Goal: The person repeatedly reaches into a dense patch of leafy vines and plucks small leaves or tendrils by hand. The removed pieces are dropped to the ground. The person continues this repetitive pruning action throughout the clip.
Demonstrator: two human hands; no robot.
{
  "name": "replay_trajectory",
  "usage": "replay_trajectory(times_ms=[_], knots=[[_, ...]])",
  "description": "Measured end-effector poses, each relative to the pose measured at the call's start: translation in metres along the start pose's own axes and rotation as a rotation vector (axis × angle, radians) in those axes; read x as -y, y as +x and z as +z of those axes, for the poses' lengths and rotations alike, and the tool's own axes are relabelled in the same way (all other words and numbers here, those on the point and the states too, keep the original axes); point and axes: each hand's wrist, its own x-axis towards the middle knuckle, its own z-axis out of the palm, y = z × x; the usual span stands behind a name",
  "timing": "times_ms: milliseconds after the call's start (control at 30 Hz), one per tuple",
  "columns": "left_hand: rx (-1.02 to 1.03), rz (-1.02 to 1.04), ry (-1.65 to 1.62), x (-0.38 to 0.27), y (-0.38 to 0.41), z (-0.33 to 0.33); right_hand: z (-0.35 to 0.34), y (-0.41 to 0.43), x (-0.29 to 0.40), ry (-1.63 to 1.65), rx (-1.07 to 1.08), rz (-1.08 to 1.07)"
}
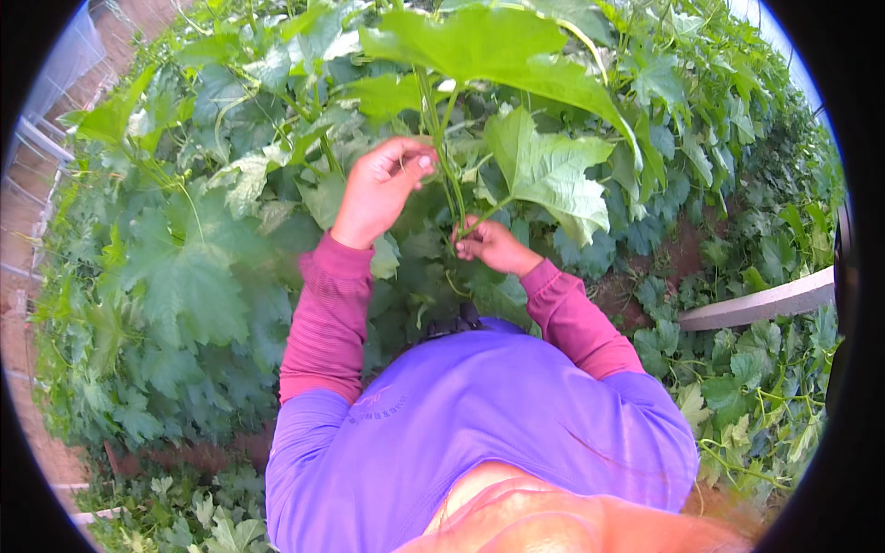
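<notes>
An upright green vine stem [448, 176] with broad lobed leaves rises in front of my body. Beside its upper part, my left hand [384, 185] has thumb and fingers pinched together. A thin curved strand, perhaps a tendril, shows at those fingers; its full path is hard to see. Lower down, my right hand [494, 245] grips the stem between thumb and fingers, close to where a leaf stalk [489, 209] branches off. That stalk carries a pale-lit leaf [550, 169] to the right. A large bright leaf [484, 48] spreads above both hands.
Dense vine foliage [187, 290] surrounds me on the left and ahead. A whitish beam [760, 298] juts in from the right, above more low vines [747, 373]. Bare soil [681, 249] shows between rows. Clear plastic sheeting [66, 59] hangs at the far left.
</notes>
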Motion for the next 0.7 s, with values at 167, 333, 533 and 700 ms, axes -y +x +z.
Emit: replay_trajectory(times_ms=[167, 333, 533, 700], knots=[[0.072, -0.013, -0.155, 0.006, 0.009, 0.001, -0.001, -0.003, 0.002, -0.022, 0.006, 0.004], [0.114, 0.007, -0.204, 0.006, 0.010, 0.001, -0.006, -0.006, 0.001, -0.036, 0.028, 0.048], [0.148, 0.034, -0.152, 0.009, 0.014, -0.004, -0.011, -0.016, 0.019, -0.558, -0.091, 0.074], [0.158, 0.027, -0.191, 0.013, 0.015, -0.011, 0.010, -0.050, 0.072, -1.052, 0.006, -0.059]])
